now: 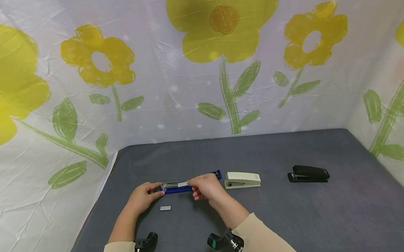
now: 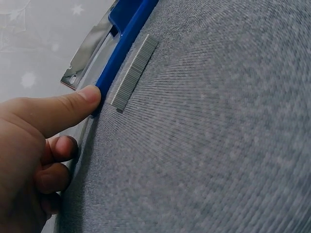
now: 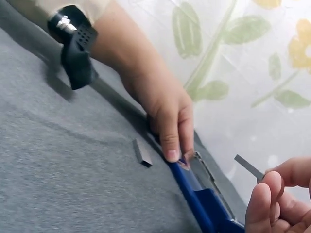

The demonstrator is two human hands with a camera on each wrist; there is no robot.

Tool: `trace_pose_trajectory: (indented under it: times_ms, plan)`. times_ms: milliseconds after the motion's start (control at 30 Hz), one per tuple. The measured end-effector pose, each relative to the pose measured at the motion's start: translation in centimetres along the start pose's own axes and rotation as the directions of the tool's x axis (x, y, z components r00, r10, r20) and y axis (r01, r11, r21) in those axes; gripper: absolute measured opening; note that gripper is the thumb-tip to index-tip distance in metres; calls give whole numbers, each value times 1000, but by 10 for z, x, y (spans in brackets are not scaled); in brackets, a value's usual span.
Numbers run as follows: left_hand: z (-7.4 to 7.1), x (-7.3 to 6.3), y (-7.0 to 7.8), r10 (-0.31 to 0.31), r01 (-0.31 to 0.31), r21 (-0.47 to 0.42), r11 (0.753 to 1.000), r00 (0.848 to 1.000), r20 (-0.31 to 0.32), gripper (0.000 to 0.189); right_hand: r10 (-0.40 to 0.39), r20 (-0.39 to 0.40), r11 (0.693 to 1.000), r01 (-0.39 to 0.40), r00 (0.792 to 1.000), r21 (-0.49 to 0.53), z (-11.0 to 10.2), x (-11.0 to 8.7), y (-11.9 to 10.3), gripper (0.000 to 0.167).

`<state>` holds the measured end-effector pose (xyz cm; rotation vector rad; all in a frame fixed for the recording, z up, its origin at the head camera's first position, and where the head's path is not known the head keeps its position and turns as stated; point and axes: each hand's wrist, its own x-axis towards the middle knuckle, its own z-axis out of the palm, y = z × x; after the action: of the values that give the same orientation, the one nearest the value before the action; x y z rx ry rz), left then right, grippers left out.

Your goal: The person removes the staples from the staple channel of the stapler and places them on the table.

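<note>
Blue plastic stapler (image 1: pixel 175 190) lying open on the dark grey cloth-like surface (image 1: pixel 275 223), a small silver staple strip (image 1: pixel 182 184) held at it.
The left hand (image 1: pixel 144 196) grips the stapler's left end between thumb and fingers; the right hand (image 1: pixel 205 186) pinches the strip. Best, probably, to steady that end and keep the strip level, in line with the long metal channel (image 1: pixel 170 184). A second silver strip (image 1: pixel 165 208) lies just in front; an off-white stapler (image 1: pixel 242 179) may crowd the right hand, while a black stapler (image 1: pixel 309 174) sits well apart.
</note>
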<state>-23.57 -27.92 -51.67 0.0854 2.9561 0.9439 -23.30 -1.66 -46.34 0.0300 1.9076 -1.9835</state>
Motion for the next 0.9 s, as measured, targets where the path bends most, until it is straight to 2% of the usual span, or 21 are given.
trace_pose_trajectory:
  times_ms: [200, 567, 633, 900]
  plan:
    - [0, 1, 0, -14, 14, 1, 1000, 1000, -3, 43, -13, 1, 1000, 13, 1000, 18, 3, -8, 11, 15]
    - [1, 1, 0, -8, 8, 8, 1000, 1000, -9, 44, 34, 20, 999, -35, 999, 31, 5, -17, 28, 16]
    - [0, 1, 0, 5, -5, 12, 1000, 1000, -11, 44, 34, 23, 999, -34, 999, 28, 6, -18, 31, 16]
    - [2, 1, -2, -10, 10, 0, 1000, 1000, -2, 44, 55, 19, 998, -54, 998, -6, 10, -22, 38, 14]
